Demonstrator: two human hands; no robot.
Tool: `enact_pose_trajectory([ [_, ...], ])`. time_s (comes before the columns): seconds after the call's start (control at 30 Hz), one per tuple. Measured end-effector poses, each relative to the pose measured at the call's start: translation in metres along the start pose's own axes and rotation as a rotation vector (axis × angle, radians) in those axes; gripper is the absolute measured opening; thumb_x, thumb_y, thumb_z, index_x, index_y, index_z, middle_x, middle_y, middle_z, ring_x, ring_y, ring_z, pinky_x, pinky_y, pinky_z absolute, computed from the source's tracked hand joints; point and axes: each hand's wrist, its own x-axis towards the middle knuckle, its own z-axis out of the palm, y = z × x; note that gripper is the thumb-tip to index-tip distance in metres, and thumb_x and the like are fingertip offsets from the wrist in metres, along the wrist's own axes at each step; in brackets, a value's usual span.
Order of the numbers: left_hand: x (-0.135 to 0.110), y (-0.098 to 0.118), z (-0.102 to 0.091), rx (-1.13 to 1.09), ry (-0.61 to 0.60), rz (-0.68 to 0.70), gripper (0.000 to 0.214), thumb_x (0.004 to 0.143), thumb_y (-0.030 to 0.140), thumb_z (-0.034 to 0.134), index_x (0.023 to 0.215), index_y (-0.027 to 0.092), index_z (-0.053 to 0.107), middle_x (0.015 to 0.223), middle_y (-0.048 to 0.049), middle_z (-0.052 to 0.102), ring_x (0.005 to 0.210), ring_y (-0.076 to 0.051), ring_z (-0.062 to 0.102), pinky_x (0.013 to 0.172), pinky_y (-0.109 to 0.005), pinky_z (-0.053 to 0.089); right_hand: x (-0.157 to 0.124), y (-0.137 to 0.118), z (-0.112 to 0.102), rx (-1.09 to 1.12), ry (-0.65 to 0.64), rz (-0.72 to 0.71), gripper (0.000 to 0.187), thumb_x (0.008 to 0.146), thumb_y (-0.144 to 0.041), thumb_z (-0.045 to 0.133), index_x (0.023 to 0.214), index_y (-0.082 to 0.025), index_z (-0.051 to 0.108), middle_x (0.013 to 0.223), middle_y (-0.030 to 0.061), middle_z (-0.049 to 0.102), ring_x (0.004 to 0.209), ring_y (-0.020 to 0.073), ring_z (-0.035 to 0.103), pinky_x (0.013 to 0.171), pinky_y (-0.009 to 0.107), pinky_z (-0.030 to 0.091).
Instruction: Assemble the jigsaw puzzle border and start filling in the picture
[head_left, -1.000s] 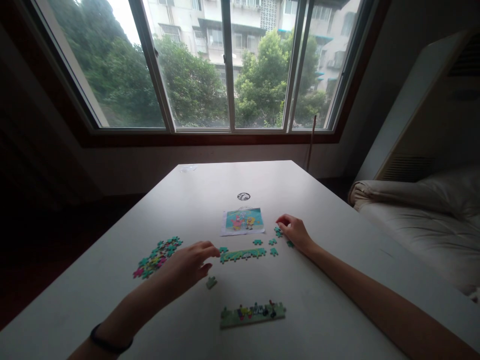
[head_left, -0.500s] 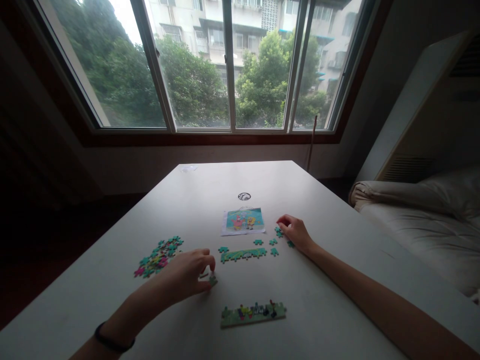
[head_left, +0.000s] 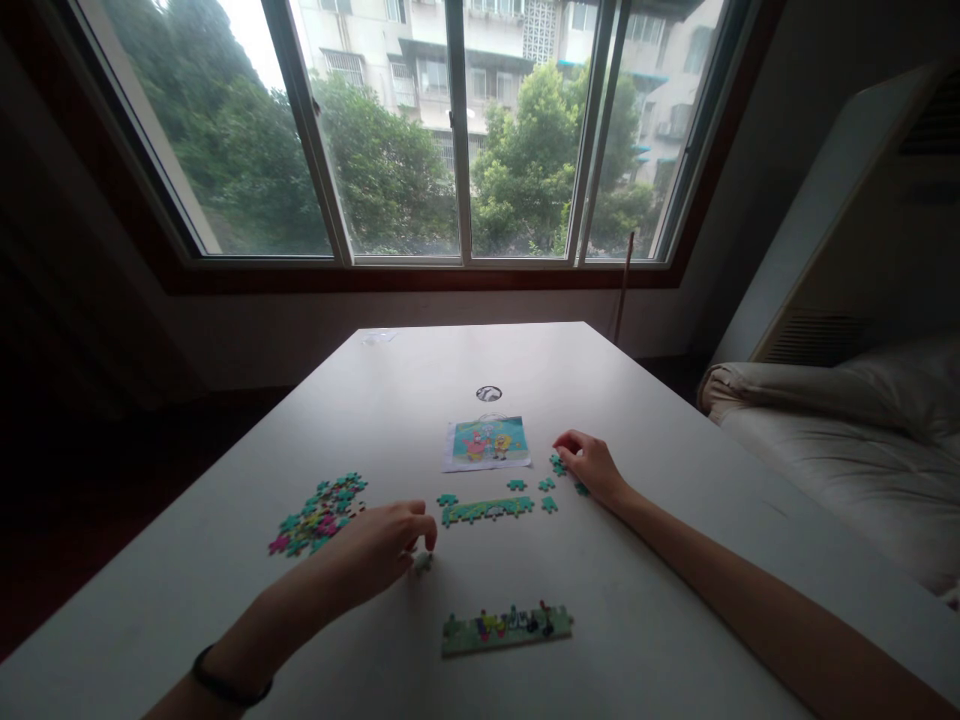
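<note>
My left hand [head_left: 379, 548] rests on the white table [head_left: 375, 400], fingers curled down over a single green puzzle piece [head_left: 424, 562] at the fingertips. Just right of it lies a joined teal strip of pieces [head_left: 487, 510]. A second joined strip [head_left: 506, 629] lies nearer me. My right hand [head_left: 592, 463] sits curled at the right, fingertips on small loose teal pieces [head_left: 556, 464]. A pile of loose coloured pieces [head_left: 317, 514] lies left of my left hand. The cartoon reference picture [head_left: 486, 443] lies beyond the strips.
A round grommet [head_left: 488, 393] sits in the table behind the picture. A padded cream seat [head_left: 840, 420] stands right of the table. A large window [head_left: 450, 130] fills the far wall, with dark floor at the left.
My left hand pulled back from the teal strip's left end and came down over the lone green piece. The right hand has stayed put.
</note>
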Motion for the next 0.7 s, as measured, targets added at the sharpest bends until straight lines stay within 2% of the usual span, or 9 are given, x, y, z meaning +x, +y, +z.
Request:
enact_pose_trajectory([
  [0.1, 0.000, 0.001, -0.002, 0.026, 0.014, -0.032, 0.034, 0.070, 0.002, 0.041, 0.088, 0.022, 0.060, 0.084, -0.0013, 0.062, 0.070, -0.015, 0.059, 0.060, -0.021, 0.038, 0.000, -0.001, -0.001, -0.003, -0.004, 0.002, 0.017, 0.072, -0.022, 0.049, 0.073, -0.018, 0.065, 0.070, 0.0019, 0.066, 0.063, 0.0144, 0.057, 0.062, 0.025, 0.042],
  [0.37, -0.005, -0.003, -0.014, 0.053, -0.003, -0.120, 0.030, 0.068, 0.005, 0.049, 0.089, 0.022, 0.060, 0.086, -0.0015, 0.062, 0.077, -0.018, 0.059, 0.064, -0.023, 0.039, -0.002, -0.003, -0.001, 0.000, -0.002, 0.011, 0.016, 0.072, -0.021, 0.049, 0.073, -0.018, 0.065, 0.070, 0.0020, 0.066, 0.063, 0.0141, 0.056, 0.060, 0.024, 0.042],
  [0.57, -0.001, -0.005, -0.008, -0.002, -0.057, -0.070, 0.026, 0.070, 0.014, 0.056, 0.092, 0.026, 0.062, 0.086, -0.0007, 0.060, 0.075, -0.017, 0.058, 0.063, -0.023, 0.039, 0.000, 0.001, 0.000, -0.008, -0.002, 0.002, 0.016, 0.073, -0.022, 0.049, 0.073, -0.018, 0.065, 0.070, 0.0018, 0.066, 0.062, 0.0142, 0.057, 0.061, 0.024, 0.042],
  [0.7, 0.002, -0.006, -0.003, -0.034, -0.084, -0.043, 0.023, 0.070, 0.015, 0.056, 0.089, 0.025, 0.063, 0.086, -0.0005, 0.060, 0.073, -0.016, 0.058, 0.061, -0.023, 0.038, 0.001, 0.001, 0.001, -0.010, 0.004, -0.009, 0.015, 0.072, -0.021, 0.050, 0.072, -0.018, 0.065, 0.069, 0.0014, 0.066, 0.063, 0.0140, 0.058, 0.061, 0.024, 0.042],
])
